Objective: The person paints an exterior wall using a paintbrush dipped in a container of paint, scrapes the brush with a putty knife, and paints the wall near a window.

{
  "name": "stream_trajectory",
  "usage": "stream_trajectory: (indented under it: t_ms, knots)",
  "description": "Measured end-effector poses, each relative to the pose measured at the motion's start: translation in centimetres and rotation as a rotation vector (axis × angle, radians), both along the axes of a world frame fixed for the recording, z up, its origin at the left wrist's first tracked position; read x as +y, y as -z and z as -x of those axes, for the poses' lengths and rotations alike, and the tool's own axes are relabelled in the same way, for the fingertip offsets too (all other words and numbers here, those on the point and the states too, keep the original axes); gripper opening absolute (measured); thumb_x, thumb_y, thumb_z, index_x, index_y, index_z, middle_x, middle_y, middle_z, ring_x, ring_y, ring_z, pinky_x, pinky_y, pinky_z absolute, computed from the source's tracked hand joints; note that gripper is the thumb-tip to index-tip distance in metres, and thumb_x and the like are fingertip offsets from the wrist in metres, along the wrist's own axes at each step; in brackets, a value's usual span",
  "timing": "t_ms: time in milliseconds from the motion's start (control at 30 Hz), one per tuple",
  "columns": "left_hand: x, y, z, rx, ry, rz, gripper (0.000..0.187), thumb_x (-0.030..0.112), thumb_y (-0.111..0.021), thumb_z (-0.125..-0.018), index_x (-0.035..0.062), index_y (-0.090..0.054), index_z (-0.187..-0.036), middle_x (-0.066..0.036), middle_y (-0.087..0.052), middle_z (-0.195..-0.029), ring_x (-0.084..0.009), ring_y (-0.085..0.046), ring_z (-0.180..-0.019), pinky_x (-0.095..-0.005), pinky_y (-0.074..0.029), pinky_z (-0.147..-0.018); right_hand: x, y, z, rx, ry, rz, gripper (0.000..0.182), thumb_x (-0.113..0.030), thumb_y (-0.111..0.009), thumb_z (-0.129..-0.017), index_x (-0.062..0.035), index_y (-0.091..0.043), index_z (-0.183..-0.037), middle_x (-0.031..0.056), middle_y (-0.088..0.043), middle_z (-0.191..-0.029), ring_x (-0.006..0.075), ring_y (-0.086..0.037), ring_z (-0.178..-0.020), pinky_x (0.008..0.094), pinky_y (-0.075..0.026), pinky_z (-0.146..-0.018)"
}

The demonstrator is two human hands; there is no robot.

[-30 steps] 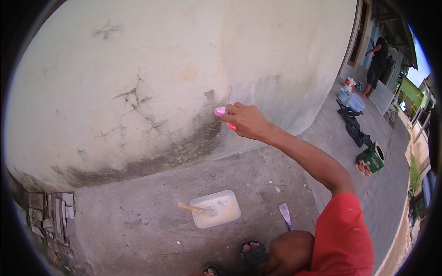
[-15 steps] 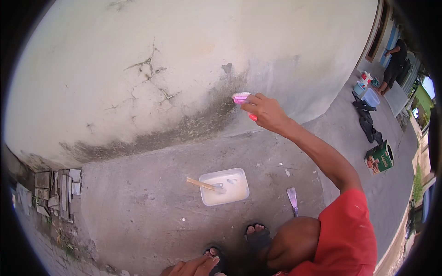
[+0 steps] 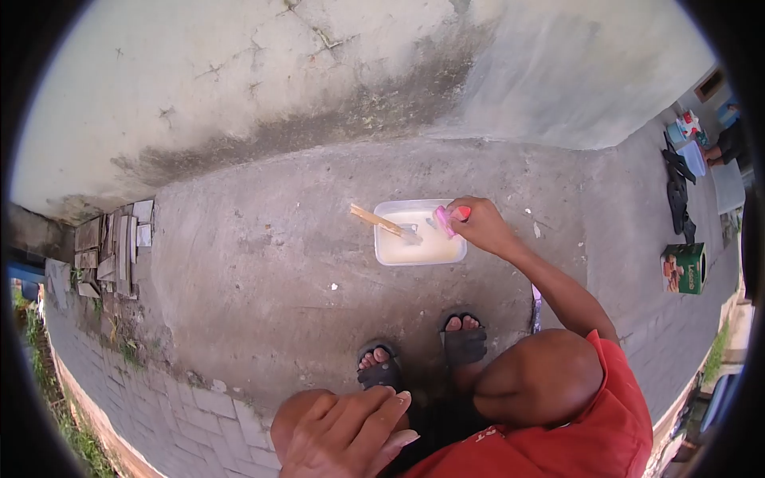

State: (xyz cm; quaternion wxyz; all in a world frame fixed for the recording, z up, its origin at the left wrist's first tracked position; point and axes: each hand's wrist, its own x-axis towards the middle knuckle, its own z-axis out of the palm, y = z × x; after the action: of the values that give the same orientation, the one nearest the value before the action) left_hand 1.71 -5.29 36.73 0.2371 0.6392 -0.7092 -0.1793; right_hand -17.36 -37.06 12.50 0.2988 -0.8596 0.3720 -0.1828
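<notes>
My right hand (image 3: 483, 229) is closed around a pink brush (image 3: 444, 222) with a red handle end. It holds the brush at the right side of a clear plastic tub (image 3: 420, 263) of off-white liquid, and the bristles are hard to make out. A second brush with a wooden handle (image 3: 374, 217) leans over the tub's left rim, its head in the liquid. My left hand (image 3: 347, 434) rests empty by my left knee, fingers loosely bent and thumb apart. A scraper-like tool (image 3: 536, 309) lies on the floor, partly behind my right forearm.
A stained, cracked wall (image 3: 319, 88) rises behind the tub. Stacked tile pieces (image 3: 111, 251) lie at the left. On the right stand a green box (image 3: 684, 268), black sandals (image 3: 678, 195) and a blue basin (image 3: 692, 158). Another person's feet (image 3: 712, 154) show beyond.
My right hand has come down from the wall to the tub with the pink brush. The view has tilted downward, and more of my left hand shows.
</notes>
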Motion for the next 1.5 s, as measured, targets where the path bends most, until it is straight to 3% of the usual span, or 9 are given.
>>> stream_trajectory:
  t_ms: [100, 400, 633, 833, 900, 1000, 1133, 1267, 1500]
  knots:
    - [0.2, 0.0, 0.1, 0.002, -0.005, 0.015, 0.039, 0.024, -0.079, -0.08, 0.0057, -0.069, -0.114, -0.008, -0.071, -0.11, -0.0243, -0.069, -0.089, -0.0358, -0.051, -0.073, 0.2, 3.2, -1.7, 0.157, 0.015, 0.18, 0.02, -0.014, -0.065, -0.08, -0.0018, -0.074, -0.094, 0.0209, -0.071, -0.091, 0.0392, -0.068, -0.08, 0.0435, -0.054, -0.075]
    - [0.5, -0.1, -0.4, -0.009, -0.009, 0.045, 0.039, 0.027, -0.078, -0.081, 0.0063, -0.069, -0.113, -0.008, -0.071, -0.108, -0.0252, -0.069, -0.087, -0.0366, -0.051, -0.071, 1.6, 0.9, -1.2, -0.035, 0.042, -0.207, 0.021, -0.018, -0.064, -0.084, -0.0005, -0.073, -0.092, 0.0227, -0.07, -0.083, 0.0413, -0.067, -0.074, 0.0458, -0.053, -0.071]
    - [0.5, -0.7, -0.5, -0.026, -0.005, 0.034, 0.041, 0.028, -0.075, -0.084, 0.0083, -0.067, -0.119, -0.008, -0.07, -0.112, -0.0274, -0.069, -0.093, -0.0399, -0.054, -0.078, 0.9, 3.0, 0.3, 0.041, 0.007, -0.08, 0.027, -0.023, -0.064, -0.084, -0.0022, -0.074, -0.098, 0.0237, -0.07, -0.09, 0.0412, -0.068, -0.081, 0.0447, -0.055, -0.077]
    - [0.8, -1.9, 0.1, -0.023, -0.085, -0.055, 0.039, 0.028, -0.073, -0.086, 0.012, -0.066, -0.121, -0.007, -0.069, -0.117, -0.031, -0.067, -0.097, -0.043, -0.054, -0.08, 1.7, -0.6, 2.1, -0.117, 0.191, -0.265, 0.023, -0.011, -0.068, -0.081, -0.001, -0.074, -0.101, 0.0127, -0.075, -0.087, 0.0233, -0.073, -0.08, 0.0357, -0.058, -0.073]
    - [1.0, -1.7, 0.1, -0.015, -0.093, -0.053, 0.038, 0.028, -0.073, -0.087, 0.0124, -0.066, -0.121, -0.007, -0.069, -0.117, -0.0308, -0.067, -0.096, -0.0428, -0.054, -0.079, 1.7, -2.1, 3.3, -0.443, 0.411, -0.603, 0.02, -0.005, -0.065, -0.085, 0.0043, -0.07, -0.102, 0.0103, -0.074, -0.084, 0.0178, -0.071, -0.078, 0.0325, -0.057, -0.063]
    - [0.9, -1.2, -0.1, -0.036, -0.072, -0.054, 0.038, 0.029, -0.072, -0.087, 0.0125, -0.066, -0.121, -0.007, -0.069, -0.115, -0.0307, -0.067, -0.094, -0.0424, -0.054, -0.078, 0.7, -6.2, 4.3, -0.786, 0.416, -0.604, 0.021, -0.006, -0.065, -0.089, 0.0054, -0.067, -0.107, 0.0094, -0.073, -0.088, 0.0167, -0.071, -0.078, 0.0296, -0.058, -0.06]
    - [0.7, -1.1, 0.0, -0.033, -0.046, -0.005, 0.038, 0.028, -0.072, -0.087, 0.0116, -0.066, -0.121, -0.007, -0.068, -0.114, -0.0309, -0.067, -0.093, -0.0419, -0.054, -0.076, -3.0, -14.2, 2.8, -0.832, 0.307, -0.216, 0.021, -0.007, -0.07, -0.092, 0.0036, -0.068, -0.109, 0.0084, -0.072, -0.092, 0.0147, -0.069, -0.082, 0.029, -0.057, -0.067]
    - [0.8, -0.6, 0.0, -0.01, -0.015, 0.035, 0.038, 0.026, -0.072, -0.087, 0.0088, -0.065, -0.121, -0.01, -0.067, -0.116, -0.031, -0.066, -0.094, -0.042, -0.054, -0.077, -9.5, -18.8, 0.5, -0.524, 0.047, 0.468, 0.019, -0.008, -0.069, -0.091, -0.0011, -0.07, -0.109, 0.0087, -0.072, -0.098, 0.0179, -0.069, -0.086, 0.0327, -0.053, -0.075]
    - [1.2, -0.8, 0.0, 0.013, -0.009, 0.063, 0.04, 0.024, -0.073, -0.086, 0.0079, -0.065, -0.121, -0.011, -0.067, -0.117, -0.0308, -0.067, -0.096, -0.0411, -0.054, -0.077, -14.7, -27.1, -1.2, -0.236, 0.042, 0.92, 0.021, -0.004, -0.07, -0.088, -0.0055, -0.07, -0.109, 0.0085, -0.071, -0.106, 0.0276, -0.069, -0.089, 0.034, -0.055, -0.077]
